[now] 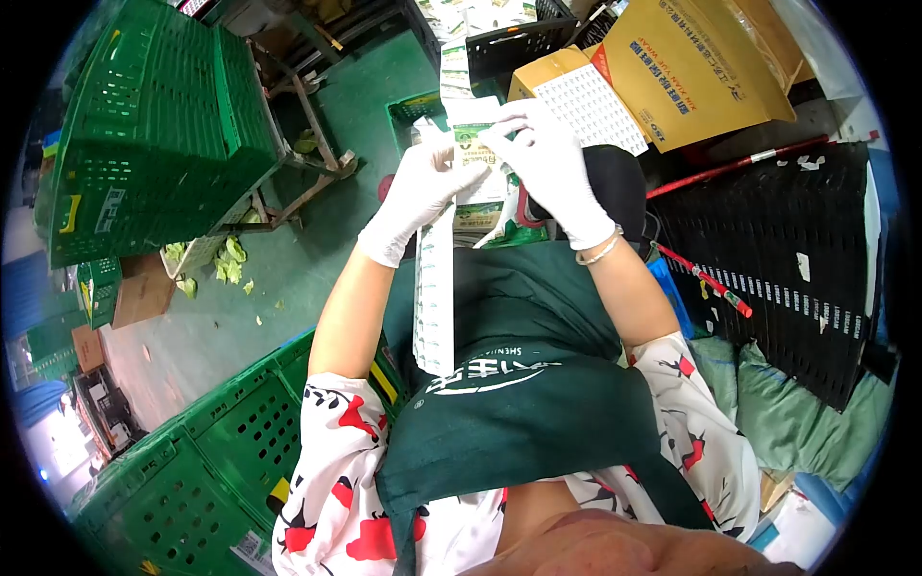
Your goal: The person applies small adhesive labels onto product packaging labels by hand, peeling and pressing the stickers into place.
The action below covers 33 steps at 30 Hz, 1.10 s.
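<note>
In the head view, could go wrong in a few ways. Could rip the label strip (434,298) if tugged too hard by the left hand (420,190) while caught higher up, on the rim of the black crate (519,48). Could stick to the white gloves, or fold over and get stuck together, if sticky at the back; cannot tell from here. Could crease the green and white label (469,154) if squeezed too much by the right hand (552,173). Could slide off the dark green apron (523,413) and twist up if let go.

Found in front of the body, over the lap, with a long tail hanging down on the apron and more paper running up to the black crate. Cannot tell if all one piece behind the fingers. Held in a tight pinch by the left hand, with the thumb laid across the front. Touched at the other side by the right hand, with bent fingers close together; cannot tell if pinching or just resting.

Looks thin, flat and mostly white, with green print up between the hands and small pale marks in rows on the low tail.
</note>
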Available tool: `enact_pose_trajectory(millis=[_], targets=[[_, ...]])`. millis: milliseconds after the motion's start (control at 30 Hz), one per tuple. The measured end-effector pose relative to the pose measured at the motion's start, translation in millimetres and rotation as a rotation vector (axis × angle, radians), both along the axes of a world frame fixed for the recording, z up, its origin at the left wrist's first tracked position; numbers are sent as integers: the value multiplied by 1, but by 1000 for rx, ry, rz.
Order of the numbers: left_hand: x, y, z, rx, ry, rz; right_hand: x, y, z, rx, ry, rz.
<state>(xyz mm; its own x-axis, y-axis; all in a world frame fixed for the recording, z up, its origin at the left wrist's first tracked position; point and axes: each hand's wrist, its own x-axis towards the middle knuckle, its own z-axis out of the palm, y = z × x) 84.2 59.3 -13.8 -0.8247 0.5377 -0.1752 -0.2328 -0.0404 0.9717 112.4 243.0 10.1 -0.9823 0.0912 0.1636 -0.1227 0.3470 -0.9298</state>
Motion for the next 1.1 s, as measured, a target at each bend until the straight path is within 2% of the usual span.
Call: enact_pose_trajectory(millis=[67,167,267,300,333,400,433,467,567,667,800,833,900,1000,1033,1100], targets=[[0,0,1,3,-9,-8,2,-5,2,181,30,-92],[0,-6,3,2,-13,-3,-5,-3,-15,275,101,-244],[0,-9,13,-59,-1,15,1,12,1,-162,-314,199],[0,-8,15,97,-93,88,6,12,5,-176,-311,267],[-9,-13,13,-37,-26,123,10,14,9,-142,-342,334],[-14,-16,17,18,-30,160,16,17,17,-72,-404,475],[-15,-15,17,90,-39,164,17,17,18,49,-367,360],[-14,-15,16,72,-17,154,14,18,9,25,-287,241],[-9,-10,7,-2,55,100,4,25,0,-270,-104,76],[-5,-6,-1,-34,69,41,-2,14,-1,-186,31,29],[-3,-6,-2,-115,53,-24,-11,3,-9,79,149,-8],[-2,-7,-2,-24,3,-14,-10,1,-9,142,127,-77],[-4,-13,-4,-74,13,-9,-9,0,-4,270,85,-214],[-2,-12,7,-22,4,28,-8,15,3,-189,-284,218],[-3,-10,13,46,-17,80,-1,14,7,-251,-285,294],[-12,-15,14,121,-86,145,7,16,13,-131,-346,459]])
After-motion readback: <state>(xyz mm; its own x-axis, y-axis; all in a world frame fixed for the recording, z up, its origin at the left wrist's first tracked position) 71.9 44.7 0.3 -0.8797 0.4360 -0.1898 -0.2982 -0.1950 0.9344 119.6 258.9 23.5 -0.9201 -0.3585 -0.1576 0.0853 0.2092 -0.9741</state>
